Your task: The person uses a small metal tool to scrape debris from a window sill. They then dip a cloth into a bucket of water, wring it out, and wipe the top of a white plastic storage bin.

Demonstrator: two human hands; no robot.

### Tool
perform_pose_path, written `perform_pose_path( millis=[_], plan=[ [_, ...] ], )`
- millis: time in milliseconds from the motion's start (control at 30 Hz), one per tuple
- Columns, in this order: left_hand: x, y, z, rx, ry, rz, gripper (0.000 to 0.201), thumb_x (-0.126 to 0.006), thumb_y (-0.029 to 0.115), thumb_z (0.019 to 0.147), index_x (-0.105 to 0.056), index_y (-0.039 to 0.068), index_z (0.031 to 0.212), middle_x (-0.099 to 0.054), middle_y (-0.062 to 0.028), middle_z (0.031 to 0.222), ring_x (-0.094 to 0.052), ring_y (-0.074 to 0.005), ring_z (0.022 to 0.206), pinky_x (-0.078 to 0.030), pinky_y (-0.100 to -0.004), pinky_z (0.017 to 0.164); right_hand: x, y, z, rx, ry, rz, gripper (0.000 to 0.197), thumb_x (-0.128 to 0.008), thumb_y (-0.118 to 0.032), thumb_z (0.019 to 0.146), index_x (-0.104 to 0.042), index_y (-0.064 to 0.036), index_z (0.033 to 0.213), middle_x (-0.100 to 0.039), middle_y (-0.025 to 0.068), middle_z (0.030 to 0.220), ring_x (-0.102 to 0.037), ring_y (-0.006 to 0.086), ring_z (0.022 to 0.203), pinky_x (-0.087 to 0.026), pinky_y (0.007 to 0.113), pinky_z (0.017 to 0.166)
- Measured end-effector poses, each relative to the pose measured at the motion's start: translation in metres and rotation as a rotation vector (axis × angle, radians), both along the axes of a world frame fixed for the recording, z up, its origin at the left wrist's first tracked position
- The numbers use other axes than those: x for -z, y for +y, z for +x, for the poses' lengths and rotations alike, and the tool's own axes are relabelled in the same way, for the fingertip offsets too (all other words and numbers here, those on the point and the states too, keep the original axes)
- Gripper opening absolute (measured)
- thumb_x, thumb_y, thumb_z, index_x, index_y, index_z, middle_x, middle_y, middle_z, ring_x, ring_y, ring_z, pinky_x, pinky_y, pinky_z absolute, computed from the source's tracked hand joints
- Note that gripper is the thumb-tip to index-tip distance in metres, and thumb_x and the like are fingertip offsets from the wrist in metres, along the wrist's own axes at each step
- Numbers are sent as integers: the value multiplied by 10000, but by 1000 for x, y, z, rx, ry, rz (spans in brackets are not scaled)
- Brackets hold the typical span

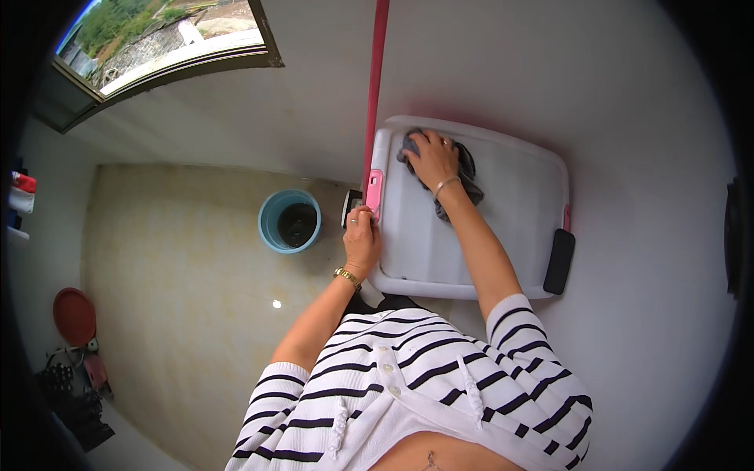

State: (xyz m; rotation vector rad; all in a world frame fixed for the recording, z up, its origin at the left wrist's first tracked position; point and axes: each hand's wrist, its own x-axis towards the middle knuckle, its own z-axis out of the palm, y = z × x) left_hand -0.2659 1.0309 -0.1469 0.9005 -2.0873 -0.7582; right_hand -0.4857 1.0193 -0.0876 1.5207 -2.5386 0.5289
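Observation:
A large storage box with a whitish lid (495, 228) stands in front of me against the wall. My right hand (433, 161) is pressed on the far left part of this lid, its fingers curled over a dark grey cloth (462, 188). The loose end of the cloth trails toward my wrist. My left hand (362, 239) grips the box's left edge, fingers bent beside a pink latch (375, 192); its fingertips are partly hidden. Another pink latch (566, 216) sits on the right edge.
A black oblong object (558, 261) lies on the lid's near right corner. Behind the left edge, a red pole (376, 86) rises. A blue bucket (269, 228) with dark contents stands on the tiled floor to the left. A window (188, 67) and a red basin (75, 316) are farther left.

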Motion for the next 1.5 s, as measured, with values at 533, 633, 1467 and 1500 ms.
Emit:
perform_pose_path(
  millis=[533, 633, 1467, 1500],
  plan=[
    [8, -3, 2, -14, 73, 67, 193, -535, -41, 769, -479, 29, 940, -543, -153, 1041, -548, -373, 949, -480, -444, 753, -8, 99, 91, -699, -8, 202, 305, -756, -237, 660, -640, -161, 932, -595, -11, 1088, -514, 268, 1041, -405, 409, 836],
    [14, -4, 2, -17, 73, 77, 202, -538, -33, 769, -482, 33, 951, -549, -151, 1047, -550, -371, 965, -483, -447, 758, -9, 116, 92, -860, -89, 240, 341, -763, -208, 647, -630, -165, 958, -616, -6, 1019, -544, 264, 1017, -421, 395, 815],
    [6, -3, 1, -33, 74, 27, 125, -516, -37, 807, -471, 13, 912, -536, -172, 1033, -535, -381, 909, -454, -433, 756, -37, 164, 60, -311, -81, 150, 271, -736, -318, 773, -607, -89, 837, -573, 79, 802, -578, 267, 749, -466, 368, 721],
    [6, -3, 1, -43, 73, 19, 119, -518, -34, 813, -469, 13, 911, -537, -171, 1030, -535, -380, 907, -454, -432, 753, -42, 163, 60, -199, -309, 162, 257, -719, -305, 803, -604, -78, 843, -580, 73, 799, -580, 247, 734, -471, 349, 707]
  ],
)
